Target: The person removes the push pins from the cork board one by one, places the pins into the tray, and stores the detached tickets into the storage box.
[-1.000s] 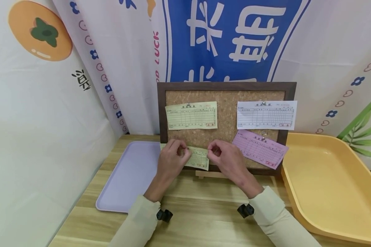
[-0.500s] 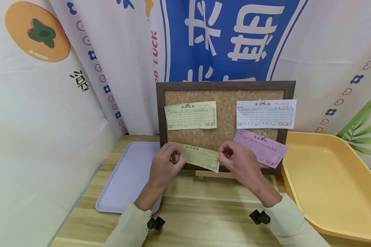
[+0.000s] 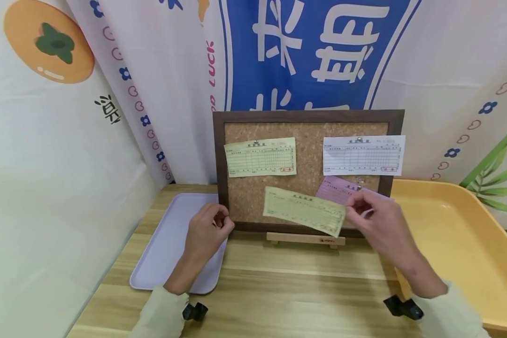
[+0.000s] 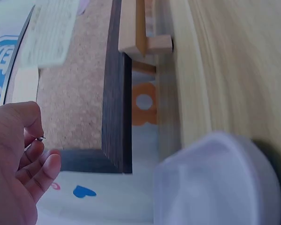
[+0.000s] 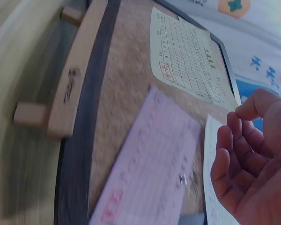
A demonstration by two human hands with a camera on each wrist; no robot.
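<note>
My right hand [image 3: 382, 225] pinches the right edge of a yellow-green receipt slip [image 3: 302, 211], which hangs tilted in front of the corkboard [image 3: 274, 185], its left end free. Behind the hand, a pink slip [image 3: 335, 188] is partly covered. Near the board's lower left corner, my left hand [image 3: 204, 234] holds a small metal pushpin [image 4: 40, 138] between thumb and index finger, its point sticking out in the left wrist view. Another yellow-green slip [image 3: 259, 159] is pinned at the upper left and a white slip [image 3: 363, 157] at the upper right.
The board leans on a small wooden easel [image 3: 306, 238] on the wooden table [image 3: 279, 291]. A lilac tray [image 3: 160, 263] lies under and beside my left hand. At the right is a deep yellow tray [image 3: 460, 244]. A printed curtain [image 3: 186, 94] hangs behind.
The lower yellow-green slip has come away from the board's lower left and moved right with my right hand. My left hand has let go of it and drawn back left.
</note>
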